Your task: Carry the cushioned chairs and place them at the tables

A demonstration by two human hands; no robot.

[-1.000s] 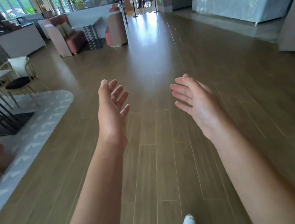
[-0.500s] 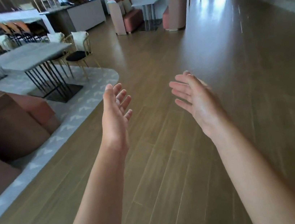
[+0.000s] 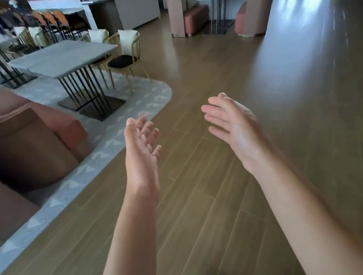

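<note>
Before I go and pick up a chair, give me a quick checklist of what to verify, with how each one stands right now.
1. Left hand free: ok, fingers relaxed, holding nothing.
2. Right hand free: ok, open and empty.
3. Cushioned chair in sight: ok, a gold-framed chair with a black seat and white cushion stands at the grey table.
4. Path to it: ok, bare wood floor up to the rug.
5. Chair within reach: not ok, it stands well ahead of both hands.
6. Whether that chair needs moving: cannot tell, it already sits at a table.

Wood floor (image 3: 264, 102) — patterned rug (image 3: 125, 112) under table (image 3: 64, 57) and cushioned chairs (image 3: 126, 56).
</note>
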